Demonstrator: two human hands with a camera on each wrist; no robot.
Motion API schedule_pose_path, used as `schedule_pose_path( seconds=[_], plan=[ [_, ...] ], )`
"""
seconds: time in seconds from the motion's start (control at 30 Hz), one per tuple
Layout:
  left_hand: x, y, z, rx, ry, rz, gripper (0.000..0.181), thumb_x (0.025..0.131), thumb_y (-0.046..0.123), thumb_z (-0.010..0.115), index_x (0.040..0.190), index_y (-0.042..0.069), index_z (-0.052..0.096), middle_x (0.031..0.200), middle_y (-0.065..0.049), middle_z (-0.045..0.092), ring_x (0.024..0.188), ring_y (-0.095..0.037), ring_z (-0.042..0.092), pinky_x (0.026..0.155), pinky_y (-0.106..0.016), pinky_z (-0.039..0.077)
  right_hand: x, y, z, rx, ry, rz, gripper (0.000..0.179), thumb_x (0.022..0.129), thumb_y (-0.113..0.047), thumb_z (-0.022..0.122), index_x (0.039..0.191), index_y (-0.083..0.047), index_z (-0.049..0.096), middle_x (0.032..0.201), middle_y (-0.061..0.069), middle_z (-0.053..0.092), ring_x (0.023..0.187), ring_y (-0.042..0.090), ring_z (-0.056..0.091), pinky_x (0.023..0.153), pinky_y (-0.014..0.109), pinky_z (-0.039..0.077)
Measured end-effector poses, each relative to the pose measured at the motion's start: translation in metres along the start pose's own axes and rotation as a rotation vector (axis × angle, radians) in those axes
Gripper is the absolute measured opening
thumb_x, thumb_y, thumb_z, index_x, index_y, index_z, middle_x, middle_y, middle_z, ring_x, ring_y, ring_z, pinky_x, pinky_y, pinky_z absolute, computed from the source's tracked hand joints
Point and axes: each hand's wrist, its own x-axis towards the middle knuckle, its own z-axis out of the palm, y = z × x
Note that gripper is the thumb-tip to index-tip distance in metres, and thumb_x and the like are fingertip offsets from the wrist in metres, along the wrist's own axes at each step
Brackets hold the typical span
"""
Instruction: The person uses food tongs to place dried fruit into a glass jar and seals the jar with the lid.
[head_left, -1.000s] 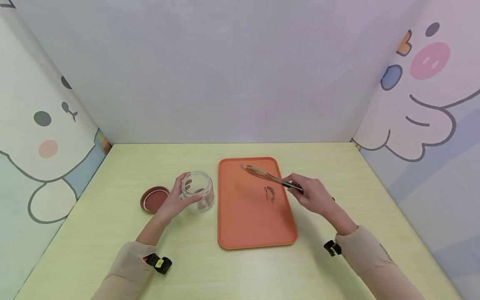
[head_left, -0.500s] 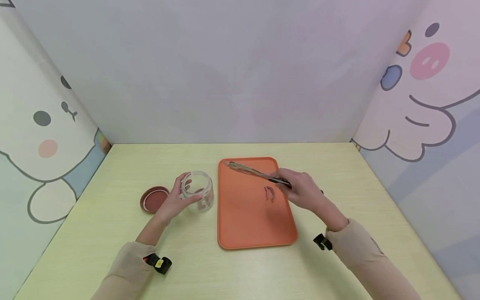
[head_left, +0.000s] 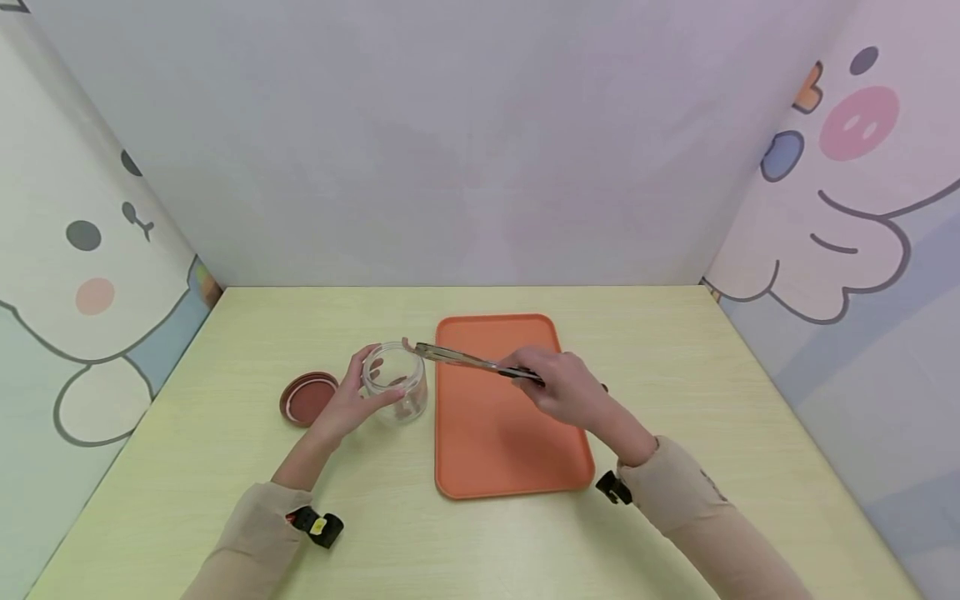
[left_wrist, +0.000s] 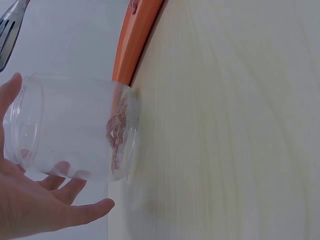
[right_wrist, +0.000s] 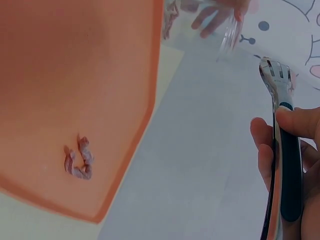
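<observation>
My left hand (head_left: 352, 410) holds a clear glass jar (head_left: 414, 390) by its sides, thumb and fingers round it near the mouth. In the left wrist view, pinkish-brown meat-like pieces (left_wrist: 117, 127) lie at the jar's bottom. My right hand (head_left: 566, 390) grips metal tongs with dark handles (head_left: 465, 358). Their tips reach the jar's far right rim, with a small pinkish strip (head_left: 407, 343) at the end. In the right wrist view, another twisted meat-like strip (right_wrist: 80, 161) lies on the orange tray (right_wrist: 100, 80); the right hand hides it in the head view.
The tray stands just right of the jar on a pale wooden table (head_left: 405, 533). A reddish-brown round lid (head_left: 309, 400) lies left of the jar, beside the left hand. Walls with cartoon animals (head_left: 855, 192) close off the table's back and sides.
My right hand has moved left over the tray, carrying the tongs and the strip at their tips to the jar's rim. The left hand and jar have stayed put.
</observation>
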Motion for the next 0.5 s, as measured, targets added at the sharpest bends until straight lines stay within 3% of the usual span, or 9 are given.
schedule_pose_path(
  seconds=[0.13, 0.33, 0.5],
  plan=[
    [-0.002, 0.005, 0.0, -0.021, -0.006, -0.005, 0.079, 0.081, 0.024, 0.066, 0.138, 0.018, 0.012, 0.14, -0.022, 0.018, 0.128, -0.035, 0.012, 0.096, -0.056, 0.015, 0.004, -0.004, 0.01, 0.012, -0.007, 0.002, 0.025, 0.079, 0.0, 0.062, 0.102, -0.011, 0.058, 0.09, -0.002, 0.06, 0.052, 0.004, 0.034, 0.044, 0.019, 0.031],
    [-0.011, 0.025, 0.001, -0.027, -0.006, 0.013, 0.074, 0.082, 0.016, 0.064, 0.137, 0.01, 0.014, 0.138, -0.024, 0.019, 0.127, -0.038, 0.012, 0.096, -0.056, 0.013, 0.012, -0.01, 0.021, 0.039, -0.022, 0.033, 0.022, 0.081, -0.001, 0.06, 0.101, -0.011, 0.059, 0.091, -0.004, 0.06, 0.05, 0.003, 0.035, 0.043, 0.019, 0.032],
    [-0.015, 0.031, 0.003, -0.008, 0.002, -0.006, 0.074, 0.083, 0.018, 0.063, 0.137, 0.011, 0.013, 0.138, -0.023, 0.019, 0.127, -0.038, 0.01, 0.096, -0.057, 0.014, 0.016, -0.01, 0.029, 0.005, -0.024, 0.04, 0.021, 0.081, -0.003, 0.061, 0.099, -0.012, 0.058, 0.087, -0.004, 0.06, 0.049, 0.003, 0.035, 0.041, 0.018, 0.029]
  ],
)
